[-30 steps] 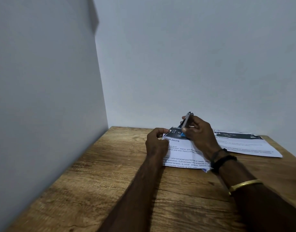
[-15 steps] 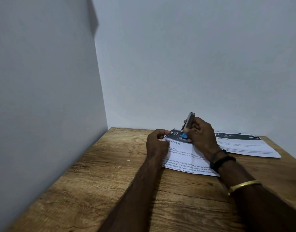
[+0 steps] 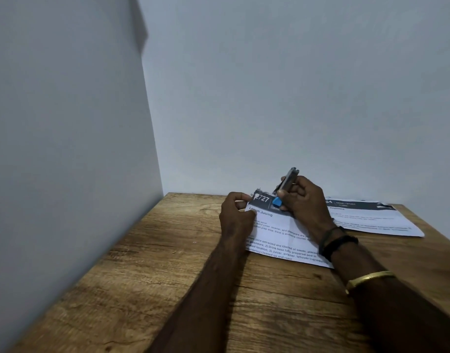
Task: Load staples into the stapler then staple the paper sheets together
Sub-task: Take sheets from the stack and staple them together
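Note:
A printed paper sheet (image 3: 277,233) headed "Lemon Juicing" lies on the wooden table (image 3: 167,263). My left hand (image 3: 236,215) pinches the sheet's far left corner between thumb and fingers. My right hand (image 3: 305,200) grips a small stapler (image 3: 287,182) with a metal top and a blue end, tilted up with its metal arm raised toward the wall. The stapler's blue end sits over the dark header strip near the sheet's top edge. Whether it holds staples is hidden.
A second printed sheet (image 3: 371,217) lies flat to the right, near the back wall. Grey walls close the table on the left and at the back. My right wrist wears dark bands and a gold bangle.
The paper has slid slightly and settled flatter on the table. Both hands keep their grips, and the stapler stays tilted up over the header.

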The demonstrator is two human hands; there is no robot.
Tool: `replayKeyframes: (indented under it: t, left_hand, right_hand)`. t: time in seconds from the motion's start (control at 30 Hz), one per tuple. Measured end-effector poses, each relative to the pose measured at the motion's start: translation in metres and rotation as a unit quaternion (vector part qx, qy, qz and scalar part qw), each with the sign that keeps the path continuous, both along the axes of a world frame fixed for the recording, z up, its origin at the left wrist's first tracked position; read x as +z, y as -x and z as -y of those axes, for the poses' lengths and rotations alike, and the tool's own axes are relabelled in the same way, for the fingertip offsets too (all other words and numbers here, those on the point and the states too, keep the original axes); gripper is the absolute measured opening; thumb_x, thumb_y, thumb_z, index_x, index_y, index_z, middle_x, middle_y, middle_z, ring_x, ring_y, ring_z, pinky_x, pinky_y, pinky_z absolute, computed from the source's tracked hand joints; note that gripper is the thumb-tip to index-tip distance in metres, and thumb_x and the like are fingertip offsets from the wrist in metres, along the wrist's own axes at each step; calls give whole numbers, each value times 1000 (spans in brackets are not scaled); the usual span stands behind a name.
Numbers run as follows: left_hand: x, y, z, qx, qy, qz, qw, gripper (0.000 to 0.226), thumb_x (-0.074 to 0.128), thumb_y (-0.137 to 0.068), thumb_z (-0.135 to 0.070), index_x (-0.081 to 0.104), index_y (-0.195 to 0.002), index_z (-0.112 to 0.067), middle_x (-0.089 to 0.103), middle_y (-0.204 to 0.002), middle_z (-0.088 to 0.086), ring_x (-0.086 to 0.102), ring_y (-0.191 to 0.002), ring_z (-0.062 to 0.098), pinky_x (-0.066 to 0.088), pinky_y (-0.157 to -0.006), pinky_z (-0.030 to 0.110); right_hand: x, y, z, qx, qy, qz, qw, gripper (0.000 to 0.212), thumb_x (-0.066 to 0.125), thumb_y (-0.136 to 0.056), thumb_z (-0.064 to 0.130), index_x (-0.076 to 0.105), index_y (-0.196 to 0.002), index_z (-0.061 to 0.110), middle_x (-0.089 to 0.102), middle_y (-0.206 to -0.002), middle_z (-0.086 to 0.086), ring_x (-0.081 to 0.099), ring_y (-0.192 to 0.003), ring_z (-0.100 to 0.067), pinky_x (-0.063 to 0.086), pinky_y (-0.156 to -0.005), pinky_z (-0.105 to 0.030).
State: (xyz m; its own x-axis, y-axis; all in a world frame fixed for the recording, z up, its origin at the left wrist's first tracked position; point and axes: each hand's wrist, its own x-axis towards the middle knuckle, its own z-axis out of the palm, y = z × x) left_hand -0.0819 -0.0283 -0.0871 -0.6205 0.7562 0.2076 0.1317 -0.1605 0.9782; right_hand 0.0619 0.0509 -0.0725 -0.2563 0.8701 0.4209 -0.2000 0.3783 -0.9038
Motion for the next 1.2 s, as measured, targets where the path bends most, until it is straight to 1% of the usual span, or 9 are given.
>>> replayKeyframes:
  t: [0.23, 0.37, 0.47, 0.57, 0.7, 0.87, 1.03, 1.13, 1.2]
  left_hand:
    - [-1, 7, 0, 58, -3, 37, 998, 30, 62, -78, 5, 76, -78, -21, 77, -93, 2, 73, -92, 24, 59, -89, 42]
    - [0, 7, 2, 82, -16, 7, 996, 37, 61, -87, 2, 72, -117, -17, 69, -126, 7, 66, -110, 20, 56, -97, 34]
    - [1, 9, 2, 91, -18, -34, 995, 50, 68, -87, -4, 59, -136, -12, 60, -138, 9, 59, -123, 24, 48, -107, 36]
    - [4, 8, 2, 94, -15, -29, 995, 67, 73, -82, -6, 49, -145, -11, 53, -145, 11, 53, -132, 27, 45, -111, 43]
    - [3, 9, 2, 111, -9, -50, 993, 71, 74, -80, -9, 48, -146, -11, 52, -146, 11, 51, -133, 27, 44, -112, 40]
    - [3, 10, 0, 102, -27, 14, 994, 72, 75, -79, -9, 48, -146, -12, 55, -143, 10, 55, -131, 29, 48, -107, 49]
    - [9, 6, 2, 83, -70, 134, 985, 56, 73, -79, 2, 58, -132, -9, 64, -103, -5, 65, -114, 34, 55, -97, 52]
    - [13, 3, 1, 70, -91, 175, 978, 57, 71, -81, 6, 54, -135, 1, 62, -132, 15, 61, -122, 38, 55, -99, 52]
    - [16, 1, 2, 49, -105, 214, 970, 57, 67, -81, 13, 55, -135, 2, 63, -128, 19, 68, -104, 31, 63, -80, 41]
  right_hand:
    - [16, -11, 15, -28, 5, -13, 1000, 28, 75, -90, 12, 69, -117, 20, 74, -82, 1, 70, -77, -14, 58, -60, -27]
    - [24, -24, 34, -4, -60, 183, 981, 14, 80, -86, 22, 75, -97, 30, 70, -72, 5, 73, -77, -18, 57, -59, -32]
    - [25, -29, 49, 18, -79, 330, 941, 17, 87, -76, 26, 81, -91, 21, 76, -77, -4, 73, -73, -15, 58, -64, -32]
    - [21, -30, 57, 8, -120, 451, 885, 14, 89, -68, 33, 80, -78, 27, 70, -66, 10, 61, -62, -2, 46, -61, -22]
    - [11, -26, 62, 4, -137, 524, 840, 19, 86, -64, 34, 69, -54, 36, 60, -49, 22, 54, -50, 3, 36, -51, -19]
    - [3, -18, 64, -35, -159, 561, 811, 20, 83, -63, 40, 75, -75, 26, 62, -65, 13, 59, -68, -7, 40, -56, -25]
    - [0, -22, 61, -42, -146, 525, 838, 37, 84, -64, 54, 75, -87, 27, 64, -73, 13, 62, -74, -8, 37, -55, -24]
    - [3, -24, 57, -110, -112, 392, 907, 36, 77, -79, 46, 67, -110, 30, 65, -84, 12, 68, -89, -18, 43, -62, -24]
    - [8, -23, 54, -132, -40, 277, 951, 47, 70, -88, 42, 56, -130, 27, 73, -97, -1, 71, -93, -27, 57, -78, -37]
